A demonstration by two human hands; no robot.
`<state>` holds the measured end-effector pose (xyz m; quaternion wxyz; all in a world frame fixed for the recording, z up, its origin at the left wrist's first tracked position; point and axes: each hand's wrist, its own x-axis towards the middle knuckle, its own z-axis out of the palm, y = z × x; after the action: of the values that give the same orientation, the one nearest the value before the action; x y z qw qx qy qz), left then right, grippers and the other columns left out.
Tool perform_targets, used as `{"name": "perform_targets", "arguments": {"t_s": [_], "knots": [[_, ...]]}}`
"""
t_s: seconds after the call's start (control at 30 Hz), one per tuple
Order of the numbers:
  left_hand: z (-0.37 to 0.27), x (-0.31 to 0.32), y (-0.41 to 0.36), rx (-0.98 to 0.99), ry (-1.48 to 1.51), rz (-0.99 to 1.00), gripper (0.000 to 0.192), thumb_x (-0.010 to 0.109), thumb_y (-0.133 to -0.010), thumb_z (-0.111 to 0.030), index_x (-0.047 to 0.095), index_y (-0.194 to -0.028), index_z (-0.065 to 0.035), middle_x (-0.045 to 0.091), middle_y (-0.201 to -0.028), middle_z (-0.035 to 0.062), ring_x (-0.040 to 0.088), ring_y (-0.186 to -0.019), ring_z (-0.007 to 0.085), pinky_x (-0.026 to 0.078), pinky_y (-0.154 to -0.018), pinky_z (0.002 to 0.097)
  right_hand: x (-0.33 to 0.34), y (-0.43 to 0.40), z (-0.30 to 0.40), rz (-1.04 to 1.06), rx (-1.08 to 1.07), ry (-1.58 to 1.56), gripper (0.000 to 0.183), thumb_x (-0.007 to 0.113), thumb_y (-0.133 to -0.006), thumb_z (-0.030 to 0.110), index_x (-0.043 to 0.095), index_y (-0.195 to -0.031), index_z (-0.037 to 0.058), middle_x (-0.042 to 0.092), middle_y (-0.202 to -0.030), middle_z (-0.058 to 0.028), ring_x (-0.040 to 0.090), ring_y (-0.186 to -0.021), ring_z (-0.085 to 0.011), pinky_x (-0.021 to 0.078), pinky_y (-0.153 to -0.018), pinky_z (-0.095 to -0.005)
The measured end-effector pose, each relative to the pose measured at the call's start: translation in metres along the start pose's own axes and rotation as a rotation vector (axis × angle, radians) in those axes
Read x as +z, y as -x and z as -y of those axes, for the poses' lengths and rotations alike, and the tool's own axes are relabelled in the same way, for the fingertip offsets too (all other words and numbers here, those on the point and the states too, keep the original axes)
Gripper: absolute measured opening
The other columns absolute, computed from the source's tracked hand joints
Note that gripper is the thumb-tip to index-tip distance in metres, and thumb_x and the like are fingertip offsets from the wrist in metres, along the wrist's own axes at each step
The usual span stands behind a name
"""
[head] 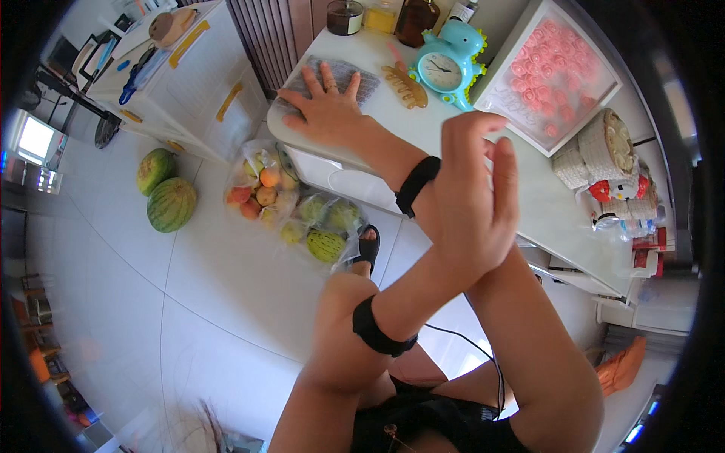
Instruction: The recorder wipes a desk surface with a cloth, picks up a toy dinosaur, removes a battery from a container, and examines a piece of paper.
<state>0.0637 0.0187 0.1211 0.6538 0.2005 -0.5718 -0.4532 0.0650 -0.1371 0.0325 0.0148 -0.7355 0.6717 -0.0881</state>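
My right hand (330, 110) lies palm down with fingers spread on a folded grey cloth (368, 90), near the rounded left end of a white tabletop (396, 122). My left hand (478, 192) is raised, fingers bent and thumb apart, with no object visible in it. The left forearm crosses over the right one, and its palm is mostly hidden. A black strap circles each forearm. Just right of the cloth lies a tan claw hair clip (409, 88). Beside the clip stands a turquoise dinosaur-shaped clock (447, 68).
A white frame with pink roses (552, 79), a brown bottle (416, 22) and a dark glass jar (344, 18) stand along the back. Below are bagged fruit (263, 187), bagged green melons (325, 226), watermelons (171, 204) and a drawer cabinet (192, 79). A black cable hangs near my legs.
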Motion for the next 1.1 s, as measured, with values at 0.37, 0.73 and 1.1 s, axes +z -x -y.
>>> {"name": "perform_targets", "arguments": {"t_s": [0.37,0.73,1.1], "knots": [[0.007,0.019,0.022,0.09,-0.028,0.093,0.015,0.047,-0.089,-0.007,0.048,-0.102,0.0004,0.048,-0.088,0.0095,0.05,-0.065,0.0148,0.04,-0.059,0.026,-0.002,0.124,-0.02,-0.19,-0.145,0.086,0.058,0.041,-0.085,0.049,0.039,-0.13,0.0124,0.025,-0.142,-0.0143,0.018,-0.133,-0.0317,0.0142,-0.104,-0.0558],[-0.009,0.037,0.027,0.057,-0.022,0.179,0.019,0.049,-0.086,-0.009,0.045,-0.103,-0.0012,0.048,-0.093,0.0145,0.051,-0.072,0.027,0.043,-0.061,0.0346,-0.045,0.251,-0.094,-0.1,0.095,0.381,0.062,0.058,-0.08,0.028,0.032,-0.134,0.014,0.023,-0.142,-0.0142,0.018,-0.132,-0.0338,0.0171,-0.105,-0.0508],[-0.005,0.027,0.027,0.024,0.0,0.176,0.023,0.051,-0.082,-0.001,0.046,-0.105,-0.0003,0.05,-0.095,0.0145,0.05,-0.066,0.0236,0.042,-0.059,0.0323,0.009,0.101,0.008,-0.144,-0.018,0.146,0.065,0.051,-0.079,0.008,0.025,-0.138,0.0173,0.021,-0.143,-0.0159,0.019,-0.132,-0.0363,0.0142,-0.107,-0.0471]]}}
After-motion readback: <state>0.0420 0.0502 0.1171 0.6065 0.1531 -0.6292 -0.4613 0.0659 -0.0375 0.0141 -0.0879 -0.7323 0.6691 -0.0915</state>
